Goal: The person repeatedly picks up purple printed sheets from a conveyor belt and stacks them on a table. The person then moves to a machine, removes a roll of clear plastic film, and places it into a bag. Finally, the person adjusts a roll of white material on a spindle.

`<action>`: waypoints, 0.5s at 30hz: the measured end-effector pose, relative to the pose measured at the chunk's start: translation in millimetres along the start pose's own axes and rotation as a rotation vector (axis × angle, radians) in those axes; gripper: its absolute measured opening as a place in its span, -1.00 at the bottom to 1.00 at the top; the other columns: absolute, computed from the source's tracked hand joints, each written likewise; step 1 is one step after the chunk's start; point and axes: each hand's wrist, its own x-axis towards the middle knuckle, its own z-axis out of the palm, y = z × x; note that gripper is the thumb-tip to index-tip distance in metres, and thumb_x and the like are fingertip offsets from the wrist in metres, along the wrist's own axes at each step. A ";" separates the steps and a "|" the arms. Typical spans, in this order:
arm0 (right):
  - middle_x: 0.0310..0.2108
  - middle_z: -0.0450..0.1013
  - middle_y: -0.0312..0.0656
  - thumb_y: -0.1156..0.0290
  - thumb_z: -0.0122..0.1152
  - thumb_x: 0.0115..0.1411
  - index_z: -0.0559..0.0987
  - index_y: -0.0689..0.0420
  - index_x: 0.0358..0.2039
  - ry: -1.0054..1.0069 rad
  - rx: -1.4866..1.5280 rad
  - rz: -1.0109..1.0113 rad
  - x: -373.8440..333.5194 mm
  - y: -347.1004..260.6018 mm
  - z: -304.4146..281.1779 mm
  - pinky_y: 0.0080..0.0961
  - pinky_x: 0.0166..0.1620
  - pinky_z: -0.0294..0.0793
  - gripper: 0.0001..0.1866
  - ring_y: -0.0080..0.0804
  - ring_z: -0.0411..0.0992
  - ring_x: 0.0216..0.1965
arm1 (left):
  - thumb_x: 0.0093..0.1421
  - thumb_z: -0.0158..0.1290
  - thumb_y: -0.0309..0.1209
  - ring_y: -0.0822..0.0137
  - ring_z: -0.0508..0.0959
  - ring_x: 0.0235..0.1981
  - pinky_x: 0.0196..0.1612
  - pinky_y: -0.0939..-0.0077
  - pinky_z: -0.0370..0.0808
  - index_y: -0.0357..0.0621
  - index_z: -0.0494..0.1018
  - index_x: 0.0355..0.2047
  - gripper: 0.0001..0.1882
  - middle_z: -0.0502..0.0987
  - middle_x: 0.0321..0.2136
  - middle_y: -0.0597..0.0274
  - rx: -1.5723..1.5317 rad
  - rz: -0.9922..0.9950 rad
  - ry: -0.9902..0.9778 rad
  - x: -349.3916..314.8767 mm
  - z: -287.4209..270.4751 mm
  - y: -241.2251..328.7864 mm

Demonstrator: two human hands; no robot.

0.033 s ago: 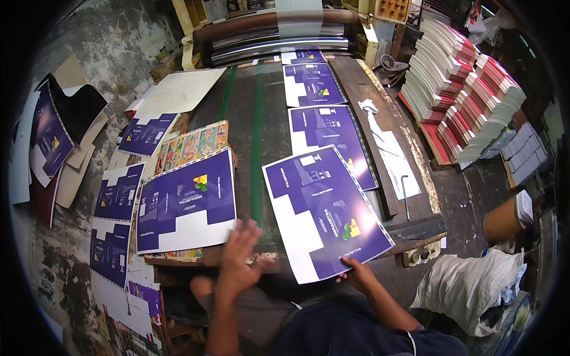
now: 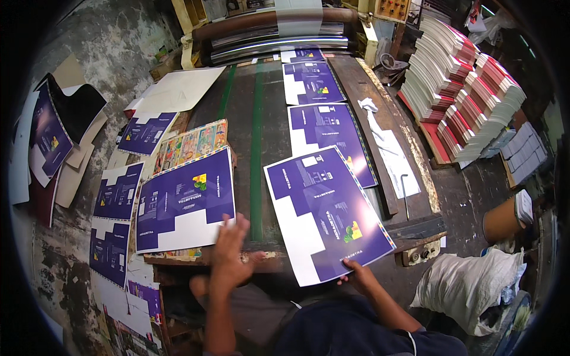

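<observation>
Right hand, in the head view, pinches the near edge of a purple sheet, its thumb on the printed face and its fingertips at the underside. That sheet slants over the near right part of the worktop, its lower corner reaching past the front edge and its far part overlapping another sheet of the same print. Left hand is somewhat blurred, its fingers spread and the thumb pointing away from them, over the near right corner of the top sheet; whether it touches the paper, I cannot tell. The top sheet lies on a colourful pile at the left of the worktop. Beyond the pinched sheet, purple sheets run in a line up to the rollers at the far end. Just right of that line lie a long dark bar, white paper and a bent metal rod. Farther right stand tall paper stacks, with a brown tube and a white sack nearer the person.
</observation>
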 end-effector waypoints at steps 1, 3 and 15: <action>-0.52 0.41 -0.14 0.28 0.11 0.29 0.47 0.27 -0.25 -0.012 -0.027 0.012 -6.6 6.9 -9.3 -0.31 -0.38 0.52 -0.73 -0.38 0.36 -0.55 | 0.04 0.18 0.17 -0.08 0.06 0.38 0.37 -0.03 -0.01 -0.19 0.18 0.30 -0.03 0.18 0.32 0.00 0.124 -0.069 0.022 4.1 -8.4 -17.1; -0.52 0.42 -0.12 0.22 0.08 0.31 0.46 0.27 -0.23 -0.030 -0.074 0.038 -21.8 24.2 -29.8 -0.33 -0.36 0.53 -0.69 -0.37 0.39 -0.54 | 0.02 0.15 0.26 -0.06 -0.03 0.41 0.39 -0.01 -0.07 -0.24 0.06 0.35 0.09 0.05 0.38 0.01 0.298 -0.183 -0.018 5.4 -13.6 -39.7; -0.31 0.52 -0.03 0.10 -0.01 0.37 0.45 0.28 -0.09 -0.079 -0.070 0.056 -67.8 47.3 -45.6 -0.40 -0.22 0.46 -0.57 -0.26 0.53 -0.31 | 0.19 0.15 -0.04 -0.07 0.05 0.39 0.38 0.04 -0.07 -0.19 0.35 0.20 -0.33 0.25 0.29 -0.03 0.003 -0.240 -0.049 -11.7 0.9 -58.6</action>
